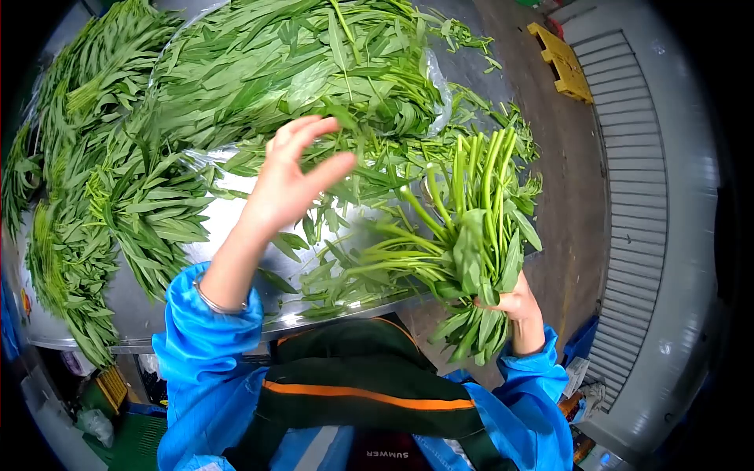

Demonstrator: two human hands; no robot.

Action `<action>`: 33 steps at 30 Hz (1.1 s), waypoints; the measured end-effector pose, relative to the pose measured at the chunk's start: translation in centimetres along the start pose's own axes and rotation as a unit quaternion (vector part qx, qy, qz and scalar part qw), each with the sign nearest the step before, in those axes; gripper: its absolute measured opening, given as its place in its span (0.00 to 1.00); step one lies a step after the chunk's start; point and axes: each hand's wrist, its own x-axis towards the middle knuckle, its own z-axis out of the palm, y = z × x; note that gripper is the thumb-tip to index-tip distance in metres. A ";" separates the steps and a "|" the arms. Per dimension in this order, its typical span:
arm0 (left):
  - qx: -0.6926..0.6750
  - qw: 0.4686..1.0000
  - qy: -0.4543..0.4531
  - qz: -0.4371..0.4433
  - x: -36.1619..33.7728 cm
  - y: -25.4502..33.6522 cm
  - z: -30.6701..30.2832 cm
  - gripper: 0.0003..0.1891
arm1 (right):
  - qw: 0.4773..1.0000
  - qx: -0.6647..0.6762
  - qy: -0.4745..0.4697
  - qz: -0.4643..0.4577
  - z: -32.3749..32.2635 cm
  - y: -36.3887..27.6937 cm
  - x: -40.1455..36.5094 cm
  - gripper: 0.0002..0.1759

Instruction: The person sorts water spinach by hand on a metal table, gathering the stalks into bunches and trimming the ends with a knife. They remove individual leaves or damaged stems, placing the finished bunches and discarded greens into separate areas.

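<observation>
Left hand (pixel 294 177), fingers spread apart, right hand (pixel 518 304) grasping leafy green long-stemmed vegetable bunch (pixel 471 259), small pale lettering (pixel 389 455) resembling "SUMWER"

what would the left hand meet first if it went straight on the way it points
The left hand would probably meet the big heap of greens first, though one view leaves the hand's height unclear.

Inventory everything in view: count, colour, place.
Table: one, silver, middle
Held greens: one bunch, green, right of centre
Heaped greens: one heap, green, far side
Left greens: several, green, table's left
Loose leaves: many, green, tabletop
Clear plastic: uncountable, transparent, heap's edges
Yellow object: one, yellow, upper right
Grating: one, grey, far right
Clutter: several, mixed, lower corners
Apron: one, dark, orange trimmed, bottom
Sleeves: two, blue, both arms
Left hand: one, bare, open over table
Right hand: one, bare, gripping held greens
</observation>
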 end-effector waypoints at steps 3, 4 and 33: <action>-0.023 0.985 -0.123 0.117 0.2 3.9 -0.5 0.18 | 0.997 -0.071 -0.011 -0.036 0.9 -1.2 0.5 0.36; -0.038 0.974 -0.183 0.124 0.3 4.7 -0.5 0.17 | 0.993 -0.107 -0.024 -0.042 1.0 -1.5 0.6 0.36; -0.005 0.935 -0.298 0.189 -0.5 4.8 -0.7 0.17 | 0.965 -0.259 0.022 -0.028 2.1 -4.0 0.1 0.42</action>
